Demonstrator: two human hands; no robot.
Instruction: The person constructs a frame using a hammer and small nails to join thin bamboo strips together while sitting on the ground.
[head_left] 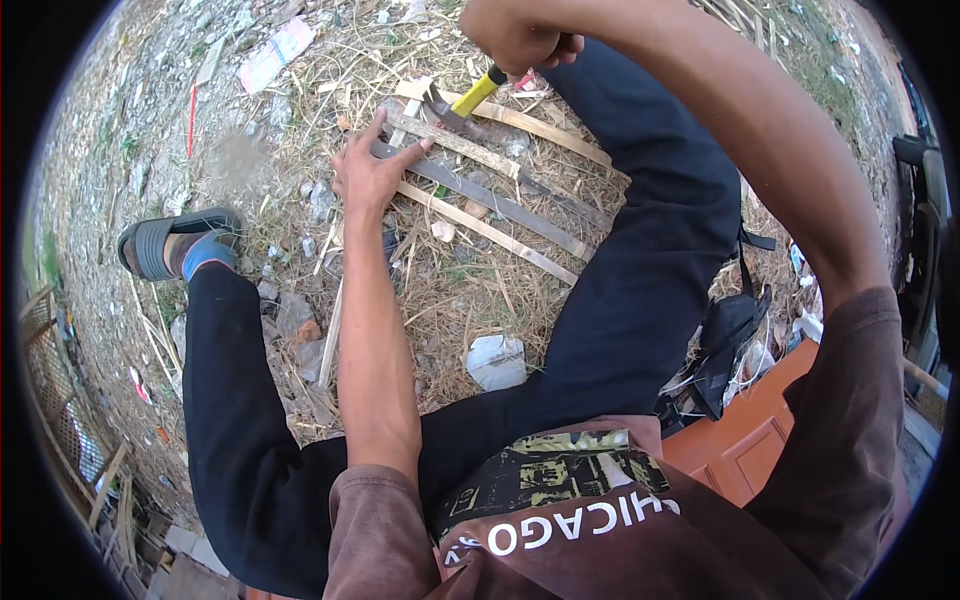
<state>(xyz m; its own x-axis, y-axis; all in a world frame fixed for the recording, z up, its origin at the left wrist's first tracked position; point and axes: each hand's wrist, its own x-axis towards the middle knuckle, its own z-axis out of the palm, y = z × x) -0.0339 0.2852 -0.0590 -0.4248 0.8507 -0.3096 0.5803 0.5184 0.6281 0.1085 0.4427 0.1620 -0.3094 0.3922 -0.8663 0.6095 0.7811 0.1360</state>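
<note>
At the top of the head view, my right hand (515,40) is closed round the black end of a claw hammer's yellow handle (476,93). The hammer's metal head (447,112) is low over the far slats, close to my left fingers; whether it touches wood I cannot tell. My left hand (368,172) steadies the left ends of the slats, thumb and forefinger spread about a wooden slat (455,147). Just nearer lies a grey slat (495,205), then a pale slat (490,235). Another pale slat (540,127) lies on the far side, with a short crosspiece under the left ends.
Dry straw, stones and scraps cover the ground. A white broken piece (496,362) lies between my legs. My sandalled foot (180,245) is at left. An orange-brown panelled board (740,450) and a black strapped bag (725,345) are at right. Mesh (75,440) stands at lower left.
</note>
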